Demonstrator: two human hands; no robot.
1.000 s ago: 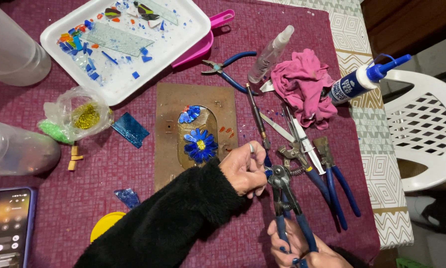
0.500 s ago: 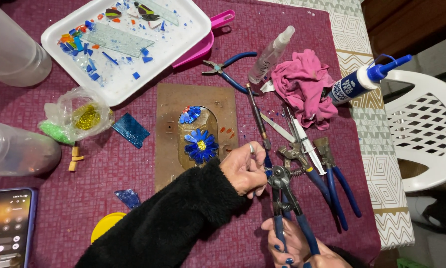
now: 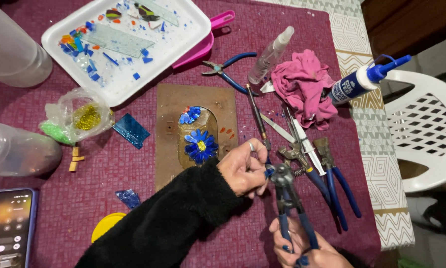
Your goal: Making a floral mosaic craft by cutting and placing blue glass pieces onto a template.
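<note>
Head-camera view: at a table under a maroon cloth [image 3: 292, 64], a person's left hand [image 3: 243, 171], in a black sleeve, pinches a small blue glass piece [image 3: 268, 172] with fingers closed, feeding it into the head of blue-handled nippers [image 3: 285, 191]. The right hand [image 3: 307, 248], at the bottom edge, is wrapped tight around the handles. Just beyond the left hand lies a brown board [image 3: 195, 134] bearing a blue glass flower [image 3: 200, 145].

Judging from the grip, the fingertips sit very near the tool's head; a hard squeeze could nip them, or fling a chip toward the face, or crack the piece off line.

Farther out from the right hand, a white glue bottle [image 3: 357, 84] with a blue cap and a dark blue label band lies on its side by a pink rag [image 3: 302, 87]. Far beyond the left hand, a clear plastic bag [image 3: 79, 116] holds yellow and green bits, below a white tray [image 3: 128, 44] of glass scraps.
</note>
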